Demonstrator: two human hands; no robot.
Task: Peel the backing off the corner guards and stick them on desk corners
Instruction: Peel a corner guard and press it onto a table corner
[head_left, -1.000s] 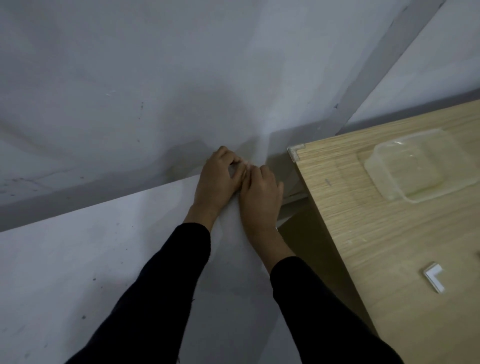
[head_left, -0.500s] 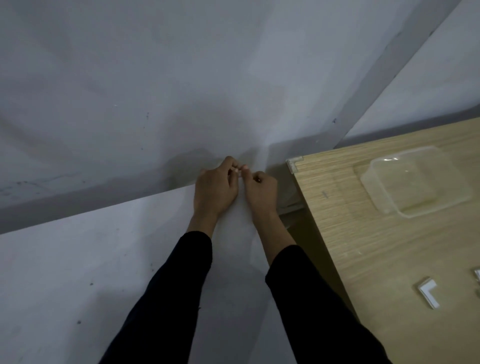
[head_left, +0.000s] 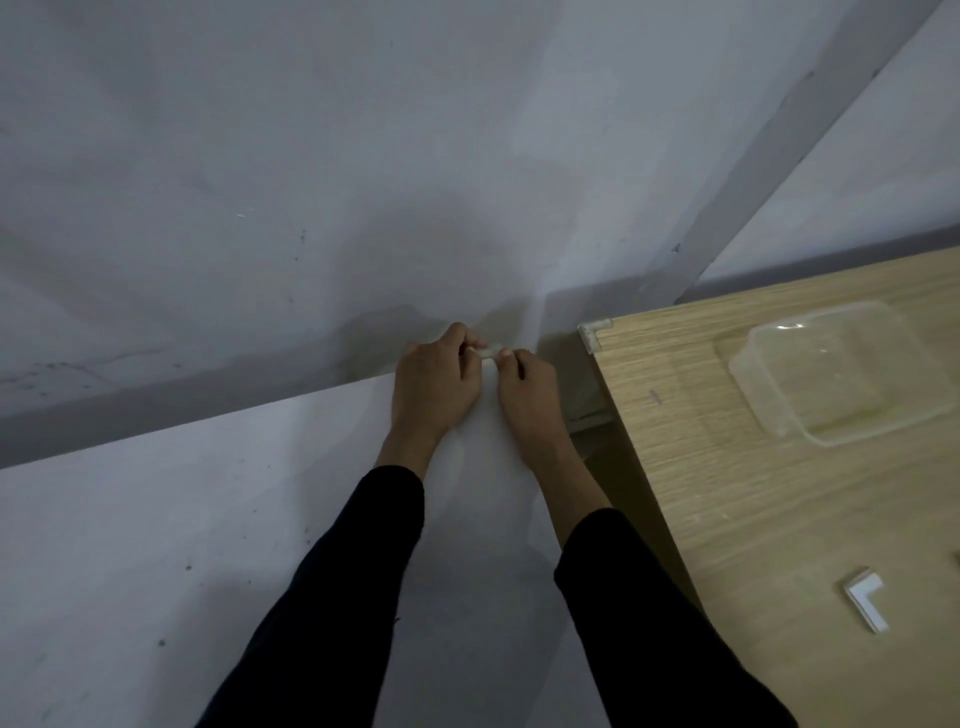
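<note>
- Head view: left hand (head_left: 434, 387) and right hand (head_left: 527, 392) out front, fingertips pinching one small clear corner guard (head_left: 491, 352) between them.
- Both arms extended, off the desk (head_left: 727, 493).

Left hand (head_left: 434, 387), right hand (head_left: 530, 392): fingertips pinch clear corner guard (head_left: 491, 352) between them, off surface (head_left: 727, 493), beyond its left edge. Fitted guard (head_left: 595, 332): surface's far-left corner. Clear container (head_left: 831, 374): near far edge. White L-shaped guard (head_left: 865, 597): toward near edge.

left hand (head_left: 435, 379): fingers curled, pinching | right hand (head_left: 530, 387): fingers curled, pinching | both arms outstretched, fingertips nearly meeting, black sleeves
</note>
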